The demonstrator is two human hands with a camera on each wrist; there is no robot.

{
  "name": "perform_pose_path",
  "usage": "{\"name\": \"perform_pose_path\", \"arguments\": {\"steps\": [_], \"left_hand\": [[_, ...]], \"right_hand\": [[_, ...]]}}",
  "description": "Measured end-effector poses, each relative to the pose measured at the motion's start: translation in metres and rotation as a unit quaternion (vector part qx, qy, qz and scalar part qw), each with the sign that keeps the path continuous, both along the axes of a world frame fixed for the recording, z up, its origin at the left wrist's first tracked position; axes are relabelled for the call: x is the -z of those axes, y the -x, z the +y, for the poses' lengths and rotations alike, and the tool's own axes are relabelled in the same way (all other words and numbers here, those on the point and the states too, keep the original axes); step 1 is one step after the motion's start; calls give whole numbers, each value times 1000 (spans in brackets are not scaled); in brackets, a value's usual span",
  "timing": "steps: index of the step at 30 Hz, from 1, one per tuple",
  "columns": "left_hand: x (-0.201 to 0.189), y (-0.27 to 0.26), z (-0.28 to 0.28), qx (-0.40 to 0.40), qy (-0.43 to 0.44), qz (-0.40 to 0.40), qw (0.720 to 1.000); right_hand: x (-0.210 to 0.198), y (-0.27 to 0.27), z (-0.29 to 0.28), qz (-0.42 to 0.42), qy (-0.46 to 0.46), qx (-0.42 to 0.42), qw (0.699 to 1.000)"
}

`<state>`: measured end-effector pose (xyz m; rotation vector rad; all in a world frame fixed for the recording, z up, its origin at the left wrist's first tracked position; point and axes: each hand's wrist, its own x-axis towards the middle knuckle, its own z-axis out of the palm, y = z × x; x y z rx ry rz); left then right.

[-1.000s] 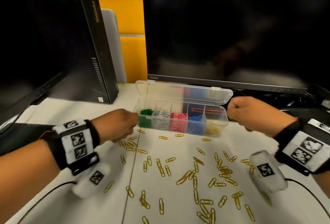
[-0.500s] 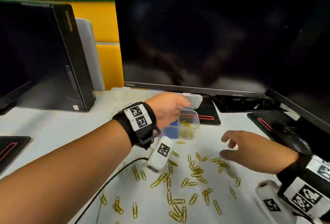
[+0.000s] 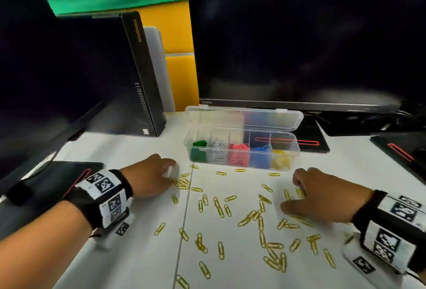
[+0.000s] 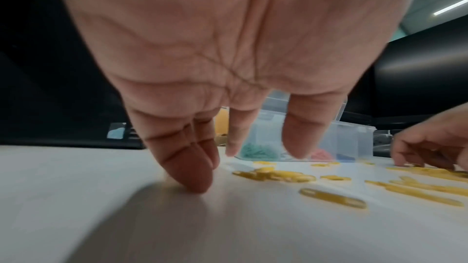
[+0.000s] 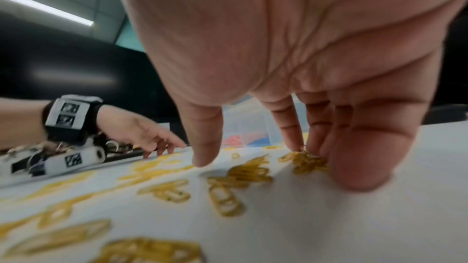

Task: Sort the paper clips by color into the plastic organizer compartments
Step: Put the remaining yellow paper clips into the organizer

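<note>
This is an office desk. A wide dark monitor (image 3: 299,35) stands at the back of the white table (image 3: 129,150), a black computer tower (image 3: 138,70) is upright on its left, and a second screen (image 3: 34,70) is at the far left. Behind them is a yellow partition (image 3: 175,30), and a strip light (image 5: 45,7) hangs on the ceiling.

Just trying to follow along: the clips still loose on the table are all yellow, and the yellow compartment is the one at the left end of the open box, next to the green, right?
Not quite. The loose yellow paper clips are all yellow, but the yellow compartment sits at the right end of the clear plastic organizer, next to the blue compartment; green is at the left end. The head view shows this.
</note>
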<state>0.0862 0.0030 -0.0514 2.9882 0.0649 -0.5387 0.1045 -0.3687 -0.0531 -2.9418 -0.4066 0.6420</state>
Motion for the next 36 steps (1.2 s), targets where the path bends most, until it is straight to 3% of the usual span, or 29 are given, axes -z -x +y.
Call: {"name": "perform_pose_path", "arguments": {"steps": [3,6,11,15,20,24,26,29,33,36], "left_hand": [[-4,4,-23,51,39,20,998],[0,15,-47,120,10,46,992],[11,30,-66,210,23,-47,976],[20,38,-75,258,-2,-70,964],[23,35,-84,235,-25,-60,970],[14,22,-84,178,25,-63,982],[3,12,-86,158,64,-65,983],[-18,-10,-106,148,148,-90,974],[-35,-50,-147,114,235,-183,948],[-35,-75,-180,127,245,-219,936]], "right_hand": [[5,0,13,-23,2,-51,998],[7,6,19,-30,-19,-109,993],[10,16,26,-33,-79,-177,981],[15,23,35,-48,-67,-203,976],[5,12,41,-58,-100,-159,980],[-26,-22,30,-204,-209,-55,955],[-35,-42,24,-249,-212,0,945],[-35,-59,13,-240,-181,30,953],[-33,-38,-8,-254,-160,29,954],[-30,-4,-30,-159,-72,13,985]]}}
